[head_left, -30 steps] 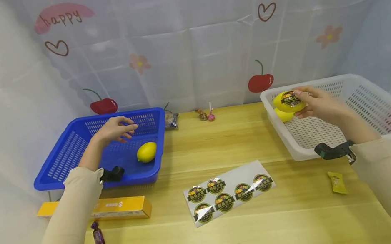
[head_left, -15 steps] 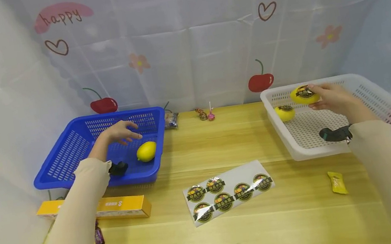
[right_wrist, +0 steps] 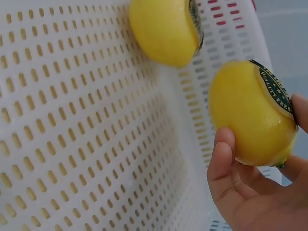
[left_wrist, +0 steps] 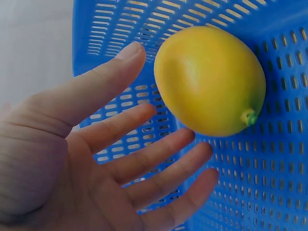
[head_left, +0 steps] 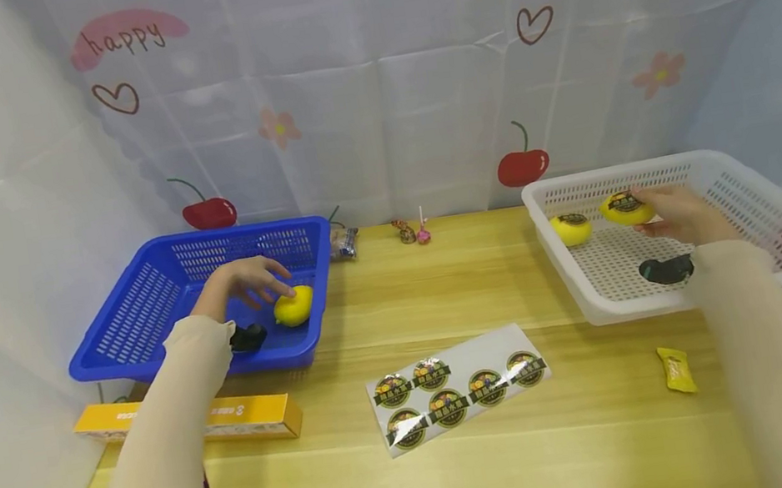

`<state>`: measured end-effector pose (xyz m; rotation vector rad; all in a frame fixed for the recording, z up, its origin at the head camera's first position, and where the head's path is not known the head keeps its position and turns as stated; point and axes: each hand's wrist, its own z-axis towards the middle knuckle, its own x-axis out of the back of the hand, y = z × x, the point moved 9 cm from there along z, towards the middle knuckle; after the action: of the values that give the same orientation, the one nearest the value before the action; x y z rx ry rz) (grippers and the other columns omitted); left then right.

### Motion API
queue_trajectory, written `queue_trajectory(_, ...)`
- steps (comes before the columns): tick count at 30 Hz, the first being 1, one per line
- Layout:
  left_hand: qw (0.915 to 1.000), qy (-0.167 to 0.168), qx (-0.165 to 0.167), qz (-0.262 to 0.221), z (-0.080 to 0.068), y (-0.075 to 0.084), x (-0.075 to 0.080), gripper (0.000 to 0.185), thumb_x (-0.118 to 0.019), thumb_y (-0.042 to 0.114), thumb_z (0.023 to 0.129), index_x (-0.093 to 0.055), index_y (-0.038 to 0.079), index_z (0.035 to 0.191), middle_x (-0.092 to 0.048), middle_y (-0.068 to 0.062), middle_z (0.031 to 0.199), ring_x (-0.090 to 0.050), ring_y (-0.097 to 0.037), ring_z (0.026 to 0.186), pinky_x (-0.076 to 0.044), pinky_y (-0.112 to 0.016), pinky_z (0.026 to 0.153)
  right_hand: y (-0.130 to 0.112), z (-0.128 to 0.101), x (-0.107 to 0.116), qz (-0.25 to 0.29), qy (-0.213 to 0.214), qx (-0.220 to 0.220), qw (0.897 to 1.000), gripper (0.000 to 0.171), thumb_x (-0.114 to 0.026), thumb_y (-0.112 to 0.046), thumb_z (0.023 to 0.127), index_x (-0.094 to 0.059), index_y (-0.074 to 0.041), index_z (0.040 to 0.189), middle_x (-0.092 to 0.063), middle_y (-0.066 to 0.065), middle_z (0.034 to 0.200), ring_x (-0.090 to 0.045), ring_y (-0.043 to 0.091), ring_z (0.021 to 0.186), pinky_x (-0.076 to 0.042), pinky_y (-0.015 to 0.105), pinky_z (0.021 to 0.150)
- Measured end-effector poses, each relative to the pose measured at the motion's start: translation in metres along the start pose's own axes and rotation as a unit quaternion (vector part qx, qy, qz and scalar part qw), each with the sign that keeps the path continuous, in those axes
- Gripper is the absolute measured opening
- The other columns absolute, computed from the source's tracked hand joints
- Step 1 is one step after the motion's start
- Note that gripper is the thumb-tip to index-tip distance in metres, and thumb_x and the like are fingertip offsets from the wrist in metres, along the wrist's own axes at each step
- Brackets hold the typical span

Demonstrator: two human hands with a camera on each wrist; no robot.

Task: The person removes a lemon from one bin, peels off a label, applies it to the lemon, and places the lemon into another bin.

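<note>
A plain lemon (left_wrist: 207,77) lies near the right wall of the blue basket (head_left: 119,306). My left hand (head_left: 252,280) is over that basket, fingers spread beside the lemon; in the left wrist view the palm shows and nothing is held. On the other side, my right hand (head_left: 686,212) holds a lemon (right_wrist: 252,115) with a dark label sticker (right_wrist: 274,89) between thumb and fingers, inside the white basket (head_left: 563,277). Another labelled lemon (head_left: 571,230) rests by that basket's left wall, apart from the held one.
A sheet of round stickers (head_left: 458,390) lies mid-table. An orange box (head_left: 253,416) stands before the blue basket. A yellow wrapped candy (head_left: 676,370) sits in front of the white one. Small sweets (head_left: 404,232), a lollipop (head_left: 423,232) and a packet (head_left: 344,243) line the back.
My right hand has carried the held lemon rightward and lower into the white basket, away from the other labelled lemon. My left hand has moved right and down to the plain lemon.
</note>
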<state>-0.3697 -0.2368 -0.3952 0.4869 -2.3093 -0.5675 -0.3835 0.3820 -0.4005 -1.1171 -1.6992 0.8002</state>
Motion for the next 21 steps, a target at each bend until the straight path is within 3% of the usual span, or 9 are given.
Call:
queue_trajectory(7, 0.9999, -0.005, 0.010, -0.001, 0.011, -0.005, -0.005, 0.070, -0.070, 0.031, 0.085, -0.038, 0.001, 0.141, -0.034, -0.029, 0.141, -0.044, -0.043, 0.123, -0.052, -0.045, 0.086, 0.003, -0.002, -0.007, -0.011, -0.027, 0.011, 1.000, 0.073, -0.037, -0.046, 0.098, -0.015, 0.004, 0.146, -0.041, 0.006, 0.116, -0.051, 0.009, 0.087, -0.050, 0.024, 0.076)
queue_trajectory(13, 0.9996, -0.008, 0.022, -0.017, 0.017, -0.008, -0.008, 0.067, -0.069, 0.027, 0.086, -0.038, 0.001, 0.140, -0.033, -0.028, 0.142, -0.036, -0.046, 0.128, -0.052, -0.044, 0.085, -0.001, 0.000, -0.009, -0.035, -0.009, 0.015, 0.999, 0.073, -0.033, -0.045, 0.099, -0.013, 0.007, 0.147, -0.035, 0.019, 0.130, -0.049, 0.010, 0.090, -0.050, 0.025, 0.078)
queue_trajectory(21, 0.9986, -0.008, 0.029, -0.043, 0.022, -0.007, -0.013, 0.065, -0.067, 0.026, 0.088, -0.038, 0.001, 0.140, -0.034, -0.026, 0.140, -0.036, -0.046, 0.128, -0.054, -0.043, 0.082, 0.005, 0.009, -0.005, -0.056, 0.019, 0.008, 0.998, 0.076, -0.036, -0.048, 0.097, -0.020, 0.009, 0.144, -0.034, 0.025, 0.134, -0.050, 0.006, 0.087, -0.052, 0.027, 0.084)
